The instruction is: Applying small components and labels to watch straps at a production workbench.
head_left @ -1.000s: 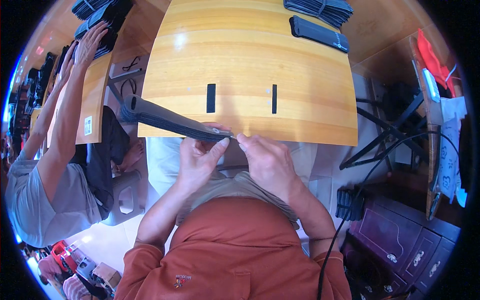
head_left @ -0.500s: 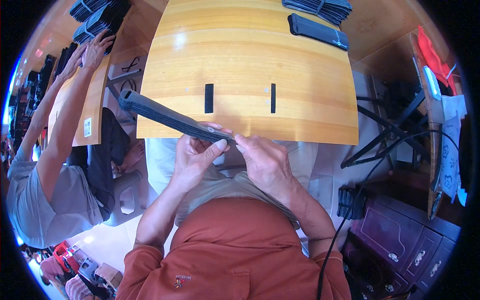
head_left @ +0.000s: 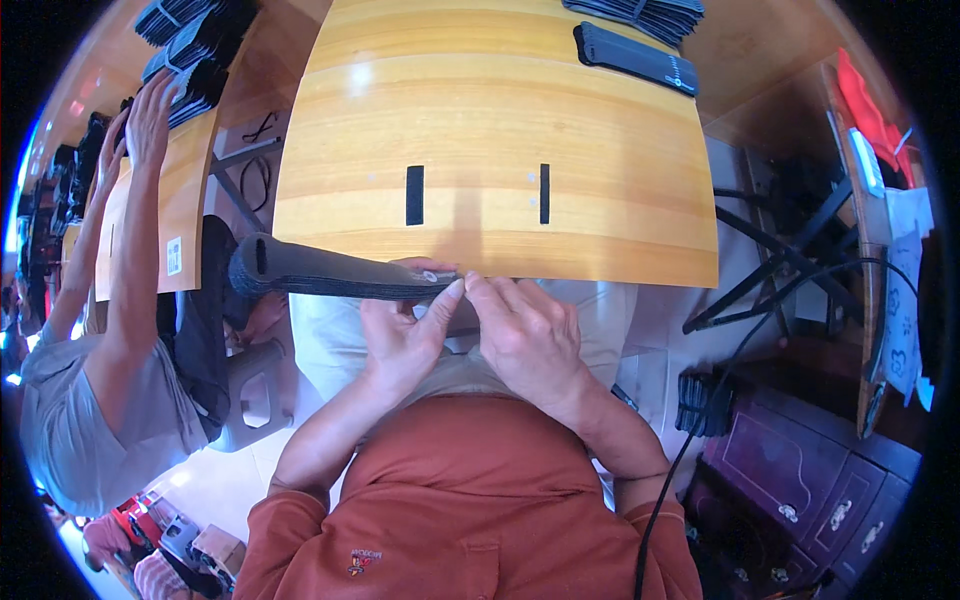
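A stack of dark grey, flat fabric strips (head_left: 330,268) is held over the near edge of the wooden table, its rounded left end with a slot pointing away to the left. My left hand (head_left: 403,335) is closed around the right end, thumb below and fingers behind the stack. My right hand (head_left: 527,330) pinches at the tip of that end, its fingertips meeting my left thumb. Whether it holds a single strip there is too small to tell. A pale round mark shows on the top strip near my fingers.
Two black strips, a wider one (head_left: 415,195) and a narrower one (head_left: 545,194), lie on the tabletop (head_left: 470,110). Farther right are a grey stack (head_left: 637,62) and a tied bundle (head_left: 640,18). A co-worker (head_left: 110,390) sits left. A black cable (head_left: 735,350) hangs on the right.
The stack's left end has swung down toward me, so the stack lies more level. My hands stay together at its right end. The co-worker's hands have moved off the bundles.
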Available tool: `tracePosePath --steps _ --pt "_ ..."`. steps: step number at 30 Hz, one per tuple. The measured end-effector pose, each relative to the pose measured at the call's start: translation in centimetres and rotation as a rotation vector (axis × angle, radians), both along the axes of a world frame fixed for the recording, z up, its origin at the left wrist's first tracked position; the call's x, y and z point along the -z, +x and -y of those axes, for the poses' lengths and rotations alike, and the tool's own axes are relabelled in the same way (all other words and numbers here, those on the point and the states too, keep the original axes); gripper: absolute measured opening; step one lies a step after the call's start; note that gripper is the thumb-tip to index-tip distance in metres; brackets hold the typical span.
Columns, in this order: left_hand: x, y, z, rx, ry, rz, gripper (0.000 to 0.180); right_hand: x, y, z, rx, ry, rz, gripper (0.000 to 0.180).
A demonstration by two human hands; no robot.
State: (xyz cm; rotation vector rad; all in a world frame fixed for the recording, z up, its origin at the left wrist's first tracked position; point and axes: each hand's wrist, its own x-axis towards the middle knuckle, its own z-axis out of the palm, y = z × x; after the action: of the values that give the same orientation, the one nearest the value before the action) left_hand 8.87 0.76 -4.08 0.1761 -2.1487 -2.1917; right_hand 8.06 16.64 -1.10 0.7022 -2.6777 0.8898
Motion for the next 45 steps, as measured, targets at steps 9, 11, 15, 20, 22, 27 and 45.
tracePosePath --steps 9,11,15,20,22,27,45 --pt "-1.4 -1.2 2.1 0.218 0.224 0.151 0.027 1.3 -1.0 -1.2 -0.097 -0.201 0.016 0.032" --pt "-1.4 -1.3 2.6 0.285 0.262 0.176 0.028 1.9 -1.3 -1.5 -0.182 -0.263 -0.026 0.039" --pt "-1.5 -1.4 2.9 0.349 0.233 0.204 0.029 1.2 -1.3 -1.9 -0.203 -0.291 0.008 0.031" --pt "-2.1 -1.8 3.4 0.446 0.205 0.283 0.028 0.6 -1.4 -2.9 -0.271 -0.119 -0.024 0.034" --pt "-2.3 -1.9 3.9 0.573 0.143 0.31 0.027 0.4 -1.4 -3.4 -0.319 -0.05 -0.023 0.034" --pt "-4.0 -2.9 4.4 0.76 0.054 0.418 0.028 -0.9 -1.5 -3.8 -0.442 0.106 -0.074 0.03" --pt "-4.6 -2.1 5.1 0.684 0.204 0.431 0.031 1.9 -1.7 -1.9 -0.363 -0.456 0.126 0.023"
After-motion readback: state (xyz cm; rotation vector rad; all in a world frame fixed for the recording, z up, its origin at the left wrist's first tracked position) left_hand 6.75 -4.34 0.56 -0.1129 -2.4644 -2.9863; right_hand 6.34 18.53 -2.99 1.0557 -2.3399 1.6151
